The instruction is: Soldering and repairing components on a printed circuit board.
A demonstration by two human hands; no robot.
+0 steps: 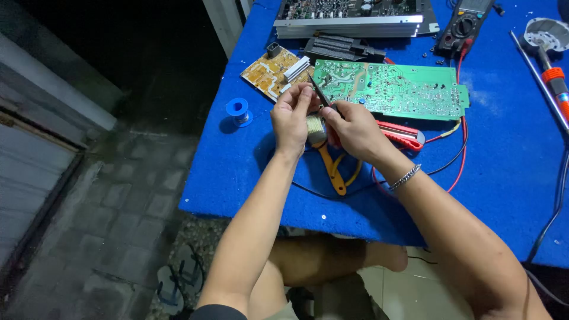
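Small brush (316,129) w/ pale bristles held between both hands above blue table (504,172). Left hand (291,115) closed round bristle end; right hand (354,127) pinched on thin dark pointed tool (319,93), tip angled up-left past left fingers. Exact contact betw. tool & brush cannot be told. Orange handle (333,172) seen just below grip, prob. brush's. Brush judged light, bristles soft, handle stiff; best taken by handle. Green circuit board (391,89) just beyond grip, red utility knife (403,134) right of it, solder spool (239,110) left.

Bare forearms, silver chain bracelet (405,176) on right wrist
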